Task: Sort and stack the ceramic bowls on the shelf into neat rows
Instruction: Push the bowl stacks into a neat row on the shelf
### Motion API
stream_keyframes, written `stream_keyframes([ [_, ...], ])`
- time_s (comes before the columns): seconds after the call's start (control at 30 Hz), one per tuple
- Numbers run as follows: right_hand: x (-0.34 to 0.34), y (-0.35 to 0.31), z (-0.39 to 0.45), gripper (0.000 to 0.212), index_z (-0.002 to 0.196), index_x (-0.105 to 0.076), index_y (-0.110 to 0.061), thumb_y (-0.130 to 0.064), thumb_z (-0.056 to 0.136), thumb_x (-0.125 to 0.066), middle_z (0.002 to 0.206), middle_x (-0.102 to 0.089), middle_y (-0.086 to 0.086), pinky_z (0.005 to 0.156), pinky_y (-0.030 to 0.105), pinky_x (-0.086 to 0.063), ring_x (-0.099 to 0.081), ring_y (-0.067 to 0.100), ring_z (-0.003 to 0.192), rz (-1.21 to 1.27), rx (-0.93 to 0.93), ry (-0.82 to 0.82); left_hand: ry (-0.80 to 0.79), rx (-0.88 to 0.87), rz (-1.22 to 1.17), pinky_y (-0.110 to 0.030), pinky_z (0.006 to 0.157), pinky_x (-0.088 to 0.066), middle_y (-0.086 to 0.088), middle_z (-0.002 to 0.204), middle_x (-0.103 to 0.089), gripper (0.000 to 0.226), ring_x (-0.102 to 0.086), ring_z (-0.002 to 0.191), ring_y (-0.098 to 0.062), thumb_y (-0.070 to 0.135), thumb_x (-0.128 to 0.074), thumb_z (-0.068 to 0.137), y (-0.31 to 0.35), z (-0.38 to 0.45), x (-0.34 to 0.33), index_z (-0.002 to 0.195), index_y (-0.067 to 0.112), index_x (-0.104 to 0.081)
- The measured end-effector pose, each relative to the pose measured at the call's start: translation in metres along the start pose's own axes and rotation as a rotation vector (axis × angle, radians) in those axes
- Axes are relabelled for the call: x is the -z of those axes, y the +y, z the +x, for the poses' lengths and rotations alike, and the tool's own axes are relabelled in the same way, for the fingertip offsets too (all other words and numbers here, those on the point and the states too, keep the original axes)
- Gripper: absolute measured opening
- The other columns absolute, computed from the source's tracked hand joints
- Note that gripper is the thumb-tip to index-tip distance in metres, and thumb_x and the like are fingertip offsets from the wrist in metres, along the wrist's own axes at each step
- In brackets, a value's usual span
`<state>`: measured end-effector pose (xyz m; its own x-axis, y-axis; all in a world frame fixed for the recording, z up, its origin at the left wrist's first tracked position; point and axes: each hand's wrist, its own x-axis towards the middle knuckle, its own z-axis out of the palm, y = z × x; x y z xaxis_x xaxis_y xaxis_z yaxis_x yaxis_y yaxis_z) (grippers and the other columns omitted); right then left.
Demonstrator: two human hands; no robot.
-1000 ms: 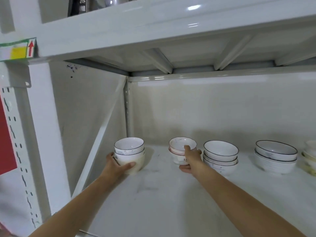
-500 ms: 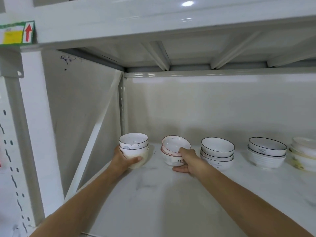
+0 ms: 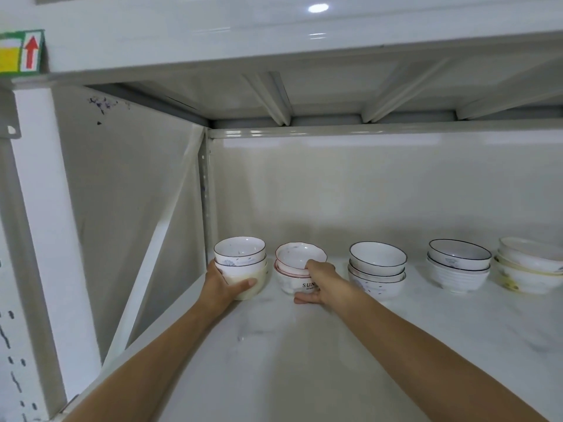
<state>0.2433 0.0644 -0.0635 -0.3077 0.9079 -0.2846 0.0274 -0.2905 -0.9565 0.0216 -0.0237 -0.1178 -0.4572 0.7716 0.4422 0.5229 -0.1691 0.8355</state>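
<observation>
Pushed farther back, left hand (image 3: 225, 283) gripping nine-o'clock bowl stack (image 3: 240, 266), right hand (image 3: 318, 281) clasping red-rimmed stack (image 3: 297, 269); risking toppled, chipped bowls

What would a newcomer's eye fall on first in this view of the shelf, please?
Two bare arms reach in: the left hand grips the leftmost bowl stack, and the right hand holds the red-rimmed bowl stack beside it. To their right, three more bowl stacks line the back of the white shelf. A sticker with a red arrow sits upper left.
</observation>
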Motion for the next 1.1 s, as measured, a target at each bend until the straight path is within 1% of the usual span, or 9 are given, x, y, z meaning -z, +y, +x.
stream_keyframes([
  [0.17,-0.005,0.000,-0.004,0.035,0.122,-0.035,-0.012,-0.018,0.089,-0.045,0.124,-0.048,0.021,0.036,0.041,-0.053,-0.064,0.047,0.087,0.007,-0.005,0.017,0.017,0.018,0.025,-0.040,0.097,-0.052,0.006,0.123,-0.063,0.098,-0.061,0.112,-0.012,0.057,-0.090,0.044,-0.004,0.005,-0.008,0.127,0.025,-0.048],
  [0.27,-0.005,0.000,-0.002,0.041,0.128,-0.034,-0.013,-0.020,0.089,-0.045,0.124,-0.048,0.020,0.041,0.046,-0.055,-0.064,0.043,0.076,-0.002,-0.015,0.033,0.019,0.014,0.057,-0.041,0.097,-0.052,0.004,0.124,-0.061,0.099,-0.061,0.113,-0.012,0.063,-0.089,0.042,-0.016,0.011,-0.012,0.126,0.029,-0.049],
  [0.63,0.007,0.000,0.008,0.048,0.131,-0.040,-0.013,-0.029,0.086,-0.041,0.126,-0.051,0.015,0.050,0.048,-0.058,-0.069,0.044,0.081,-0.031,0.008,0.006,-0.013,0.019,0.042,-0.042,0.098,-0.052,0.006,0.123,-0.065,0.096,-0.063,0.111,-0.011,0.057,-0.090,0.045,0.002,0.005,-0.009,0.127,0.027,-0.050],
  [0.77,0.011,-0.001,-0.007,0.048,0.134,-0.040,-0.015,-0.039,0.092,-0.041,0.125,-0.053,0.013,0.054,0.042,-0.059,-0.069,0.037,0.080,-0.079,0.019,-0.040,-0.003,0.175,0.095,-0.042,0.096,-0.050,-0.001,0.121,-0.059,0.117,-0.059,0.111,-0.021,0.068,-0.084,0.034,0.004,-0.001,-0.008,0.127,0.013,-0.041],
  [0.83,0.017,-0.002,-0.024,0.044,0.133,-0.039,-0.017,-0.041,0.095,-0.039,0.123,-0.050,0.009,0.066,0.042,-0.060,-0.067,0.035,0.078,-0.148,0.033,-0.066,-0.032,0.263,0.267,-0.041,0.087,-0.053,-0.010,0.107,-0.065,0.122,-0.063,0.105,-0.029,0.081,-0.075,0.028,0.007,-0.002,-0.002,0.117,0.002,-0.050],
  [0.9,0.026,-0.002,-0.042,0.038,0.129,-0.037,-0.021,-0.042,0.097,-0.037,0.122,-0.043,0.005,0.077,0.041,-0.059,-0.066,0.037,0.081,-0.228,0.055,-0.109,-0.187,0.304,0.482,-0.034,0.078,-0.051,-0.008,0.088,-0.067,0.091,-0.066,0.095,-0.030,0.075,-0.075,0.050,0.035,-0.014,0.003,0.101,0.001,-0.061],
  [0.97,0.040,-0.001,-0.059,0.033,0.123,-0.035,-0.021,-0.042,0.098,-0.037,0.116,-0.040,0.003,0.084,0.041,-0.058,-0.065,0.037,0.080,-0.312,0.088,-0.160,-0.305,0.344,0.726,-0.025,0.066,-0.044,-0.003,0.072,-0.058,0.051,-0.064,0.079,-0.025,0.054,-0.066,0.081,0.073,-0.034,0.009,0.082,0.004,-0.060],
  [1.03,0.060,-0.001,-0.070,0.032,0.116,-0.036,-0.015,-0.041,0.098,-0.041,0.112,-0.045,0.005,0.073,0.033,-0.060,-0.065,0.030,0.069,-0.399,0.097,-0.187,-0.365,0.347,0.802,-0.025,0.063,-0.049,-0.004,0.065,-0.058,0.045,-0.068,0.069,-0.023,0.047,-0.058,0.090,0.099,-0.047,0.007,0.066,0.009,-0.052],
  [1.1,0.084,-0.003,-0.076,0.032,0.112,-0.044,-0.007,-0.036,0.097,-0.046,0.116,-0.052,0.012,0.060,0.028,-0.058,-0.063,0.024,0.061,-0.470,0.057,-0.232,-0.402,0.340,0.684,-0.031,0.068,-0.057,-0.008,0.066,-0.062,0.043,-0.073,0.071,-0.029,0.041,-0.060,0.090,0.116,-0.055,-0.008,0.065,0.007,-0.050],
])
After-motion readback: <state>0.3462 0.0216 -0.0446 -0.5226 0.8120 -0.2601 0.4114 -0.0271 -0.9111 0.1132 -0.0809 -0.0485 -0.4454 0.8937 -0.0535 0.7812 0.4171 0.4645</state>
